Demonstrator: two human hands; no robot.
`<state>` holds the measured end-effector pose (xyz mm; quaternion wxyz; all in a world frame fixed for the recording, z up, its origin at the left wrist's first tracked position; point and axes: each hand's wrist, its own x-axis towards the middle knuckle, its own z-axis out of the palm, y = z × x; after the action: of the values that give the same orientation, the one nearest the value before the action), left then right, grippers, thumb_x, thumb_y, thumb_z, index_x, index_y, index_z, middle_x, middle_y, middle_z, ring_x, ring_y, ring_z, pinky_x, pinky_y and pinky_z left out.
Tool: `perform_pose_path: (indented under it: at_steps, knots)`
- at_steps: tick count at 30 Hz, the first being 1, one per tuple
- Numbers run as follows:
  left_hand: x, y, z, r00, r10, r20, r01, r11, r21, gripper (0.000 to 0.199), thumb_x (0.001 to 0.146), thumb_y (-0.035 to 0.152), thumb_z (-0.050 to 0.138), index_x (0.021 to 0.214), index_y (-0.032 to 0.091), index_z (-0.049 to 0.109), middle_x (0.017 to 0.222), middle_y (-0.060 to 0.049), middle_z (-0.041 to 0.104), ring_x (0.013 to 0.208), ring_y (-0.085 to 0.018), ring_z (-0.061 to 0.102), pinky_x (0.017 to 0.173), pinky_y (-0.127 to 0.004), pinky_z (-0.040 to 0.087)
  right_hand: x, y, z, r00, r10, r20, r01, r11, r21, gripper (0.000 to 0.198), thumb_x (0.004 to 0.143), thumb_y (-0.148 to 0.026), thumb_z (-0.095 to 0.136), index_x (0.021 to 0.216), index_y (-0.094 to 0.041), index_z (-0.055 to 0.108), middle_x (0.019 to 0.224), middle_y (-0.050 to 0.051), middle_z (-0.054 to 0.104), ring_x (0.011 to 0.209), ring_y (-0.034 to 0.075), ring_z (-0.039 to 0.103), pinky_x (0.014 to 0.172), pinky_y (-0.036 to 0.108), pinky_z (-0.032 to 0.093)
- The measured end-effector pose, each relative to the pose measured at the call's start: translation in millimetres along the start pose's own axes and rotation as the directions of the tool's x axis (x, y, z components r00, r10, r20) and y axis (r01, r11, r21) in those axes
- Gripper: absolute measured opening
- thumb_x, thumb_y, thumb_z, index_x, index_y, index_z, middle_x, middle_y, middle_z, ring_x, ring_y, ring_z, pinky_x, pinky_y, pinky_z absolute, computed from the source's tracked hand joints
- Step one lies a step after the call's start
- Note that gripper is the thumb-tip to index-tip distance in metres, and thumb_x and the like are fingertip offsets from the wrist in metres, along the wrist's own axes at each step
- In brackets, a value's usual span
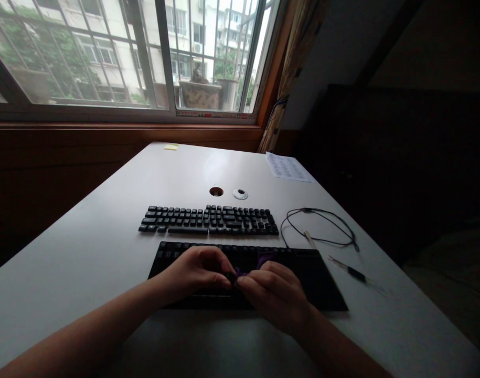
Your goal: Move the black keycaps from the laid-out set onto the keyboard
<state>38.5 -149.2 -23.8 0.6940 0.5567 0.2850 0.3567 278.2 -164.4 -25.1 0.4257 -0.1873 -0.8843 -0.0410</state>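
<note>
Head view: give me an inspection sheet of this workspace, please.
Surface: white table, with a round hole and a white ring beside it.
Things in hand: small dark piece and purple cloth, over a black keyboard; loose keycaps in rows beyond.
Clutter: black-handled tool at right, paper, yellow slip.
Grips: left hand pinches the dark piece; right hand pinches the cloth.
Cables: dark cable, looped at right, running to the keyboard's far edge.
Surroundings: barred window, curtain; right side too dark to read.
</note>
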Motion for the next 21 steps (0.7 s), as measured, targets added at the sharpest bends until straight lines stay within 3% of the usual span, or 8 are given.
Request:
perform_pose_path:
  at_steps: [4, 8, 17, 21]
  knots:
    - [-0.3, 2.7, 0.9, 1.000, 0.000, 0.005, 0.000, 1.000, -0.016, 0.020, 0.071, 0.017, 0.087, 0.080, 0.013, 0.069, 0.092, -0.005, 0.074, 0.087, -0.017, 0.068, 0.081, -0.028, 0.053, -4.4, 4.4, 2.6, 0.993, 0.067, -0.098, -0.064, 0.997, 0.035, 0.035, 0.083, -0.007, 0.075, 0.116, -0.019, 0.069, 0.088, 0.003, 0.071, 0.069, 0.012, 0.059, 0.060, 0.027, 0.049]
    - [-0.2, 2.8, 0.5, 1.000, -0.002, -0.006, 0.002, 1.000, 0.029, 0.019, 0.072, 0.018, 0.086, 0.082, 0.014, 0.070, 0.094, -0.005, 0.074, 0.089, -0.017, 0.068, 0.085, -0.028, 0.053, -2.2, 4.3, 6.1, 0.987, 0.107, -0.117, -0.101, 0.993, 0.061, 0.039, 0.084, -0.006, 0.073, 0.120, -0.021, 0.068, 0.088, 0.003, 0.071, 0.070, 0.013, 0.059, 0.061, 0.026, 0.051]
    - [-1.3, 1.0, -1.0, 0.998, -0.018, -0.066, 0.029, 0.986, 0.166, 0.022, 0.079, 0.026, 0.080, 0.095, 0.013, 0.072, 0.095, -0.006, 0.073, 0.088, -0.018, 0.067, 0.083, -0.030, 0.052, 3.6, 4.1, 5.9, 0.997, 0.051, 0.056, -0.056, 0.995, 0.082, 0.037, 0.087, -0.005, 0.070, 0.121, -0.016, 0.066, 0.095, 0.006, 0.072, 0.075, 0.014, 0.060, 0.068, 0.028, 0.054]
    - [-1.5, 2.4, 1.5, 0.996, -0.056, -0.068, 0.066, 0.985, 0.161, 0.022, 0.078, 0.026, 0.080, 0.093, 0.012, 0.072, 0.089, -0.005, 0.073, 0.081, -0.016, 0.066, 0.077, -0.027, 0.050, 4.0, 3.5, 2.3, 0.997, 0.035, 0.067, -0.041, 0.995, 0.088, 0.034, 0.088, -0.004, 0.069, 0.120, -0.015, 0.067, 0.096, 0.006, 0.073, 0.078, 0.015, 0.061, 0.070, 0.030, 0.053]
